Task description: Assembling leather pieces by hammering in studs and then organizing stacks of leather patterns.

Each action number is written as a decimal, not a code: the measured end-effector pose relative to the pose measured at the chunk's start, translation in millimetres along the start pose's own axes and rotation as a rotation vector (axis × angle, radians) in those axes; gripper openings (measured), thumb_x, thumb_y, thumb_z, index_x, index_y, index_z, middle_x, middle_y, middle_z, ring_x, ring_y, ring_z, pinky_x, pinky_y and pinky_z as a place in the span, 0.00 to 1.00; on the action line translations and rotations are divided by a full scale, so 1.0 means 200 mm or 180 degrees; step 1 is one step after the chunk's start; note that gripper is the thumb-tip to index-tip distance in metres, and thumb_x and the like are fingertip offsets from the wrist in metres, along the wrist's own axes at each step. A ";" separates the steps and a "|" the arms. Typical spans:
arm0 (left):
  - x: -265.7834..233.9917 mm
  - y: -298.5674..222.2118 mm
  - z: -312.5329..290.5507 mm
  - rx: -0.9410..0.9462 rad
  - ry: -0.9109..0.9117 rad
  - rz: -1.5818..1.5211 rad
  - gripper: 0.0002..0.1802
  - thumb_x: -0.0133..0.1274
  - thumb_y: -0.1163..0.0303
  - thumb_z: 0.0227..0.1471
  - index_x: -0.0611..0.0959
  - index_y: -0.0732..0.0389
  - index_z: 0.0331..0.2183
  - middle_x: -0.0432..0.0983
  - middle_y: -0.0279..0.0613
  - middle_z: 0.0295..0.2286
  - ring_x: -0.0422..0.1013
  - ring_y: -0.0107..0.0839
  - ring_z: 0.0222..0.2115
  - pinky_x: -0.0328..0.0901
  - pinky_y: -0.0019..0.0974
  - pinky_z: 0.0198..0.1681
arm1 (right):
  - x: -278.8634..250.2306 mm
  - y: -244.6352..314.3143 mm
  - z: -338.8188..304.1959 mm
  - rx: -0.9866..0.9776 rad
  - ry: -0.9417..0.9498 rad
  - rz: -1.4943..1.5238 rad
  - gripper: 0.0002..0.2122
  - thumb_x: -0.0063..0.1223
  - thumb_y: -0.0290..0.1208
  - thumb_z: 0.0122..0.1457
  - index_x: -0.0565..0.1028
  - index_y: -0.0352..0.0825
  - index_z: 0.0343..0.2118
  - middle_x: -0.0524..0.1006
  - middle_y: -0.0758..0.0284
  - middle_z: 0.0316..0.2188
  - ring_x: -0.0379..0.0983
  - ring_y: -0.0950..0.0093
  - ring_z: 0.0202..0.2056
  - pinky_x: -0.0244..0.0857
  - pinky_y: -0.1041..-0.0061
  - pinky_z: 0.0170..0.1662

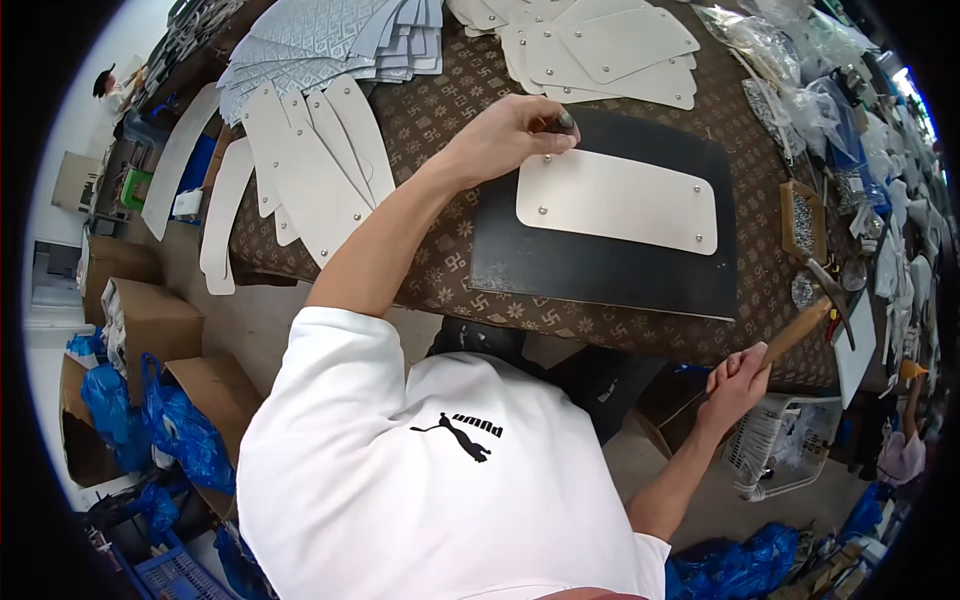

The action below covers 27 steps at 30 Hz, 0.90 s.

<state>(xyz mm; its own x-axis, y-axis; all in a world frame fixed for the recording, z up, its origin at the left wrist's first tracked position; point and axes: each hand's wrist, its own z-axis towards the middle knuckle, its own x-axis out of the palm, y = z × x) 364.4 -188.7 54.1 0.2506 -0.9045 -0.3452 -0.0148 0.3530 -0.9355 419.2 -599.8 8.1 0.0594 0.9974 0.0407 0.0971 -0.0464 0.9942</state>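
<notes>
My left hand (522,130) is closed over the upper left corner of a white rounded panel (620,200). Between its fingertips shows the end of a short dark metal piece (566,120), whose kind I cannot make out. Small silver rivets sit near the panel's corners. Under the panel lies a black board (600,270) on the cloth-covered table. At the right, beyond the table's near edge, my right hand (738,382) is wrapped round the wooden handle of a hammer (798,335); its metal head points away to the upper right, apart from the panel.
Stacked riveted white panels (610,50), patterned grey-blue sheets (310,45) and curved white pieces (315,165) lie on the far and left table. A wooden box of small metal parts (803,222) stands right, near plastic bags. Cardboard boxes (150,330) and a white basket (785,445) are below.
</notes>
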 end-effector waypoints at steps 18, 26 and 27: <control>0.01 0.21 -0.01 -0.0045 -0.0451 0.0121 0.10 0.65 0.72 0.54 0.88 0.63 0.40 0.83 0.33 0.30 0.74 0.18 0.31 0.70 0.26 0.40 | 0.52 0.55 -0.23 -0.0633 0.1523 -0.0473 0.17 0.51 0.45 0.70 0.71 0.33 0.36 0.73 0.70 0.22 0.64 0.88 0.18 0.55 0.89 0.18; 0.07 0.24 -0.01 0.0150 -0.0588 0.0229 0.11 0.65 0.70 0.53 0.88 0.63 0.39 0.85 0.38 0.32 0.78 0.24 0.33 0.72 0.31 0.41 | 0.77 0.46 -0.07 -0.1478 0.2647 -0.0639 0.14 0.47 0.42 0.72 0.70 0.37 0.32 0.62 0.74 0.16 0.56 0.86 0.15 0.51 0.84 0.17; 0.07 0.26 0.00 0.0195 -0.0610 0.0292 0.12 0.66 0.69 0.52 0.88 0.62 0.39 0.84 0.40 0.31 0.79 0.27 0.32 0.72 0.32 0.39 | 0.75 0.34 -0.04 -0.1459 0.2407 -0.2664 0.15 0.48 0.42 0.72 0.70 0.38 0.30 0.61 0.77 0.16 0.55 0.89 0.15 0.47 0.87 0.17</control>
<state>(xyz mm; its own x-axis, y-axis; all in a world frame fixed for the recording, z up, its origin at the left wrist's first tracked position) 367.5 -182.8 0.6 0.4305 -0.8079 -0.4025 0.0114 0.4508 -0.8926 427.3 -452.8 83.0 -0.4621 0.4974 -0.7342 -0.5411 0.4978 0.6778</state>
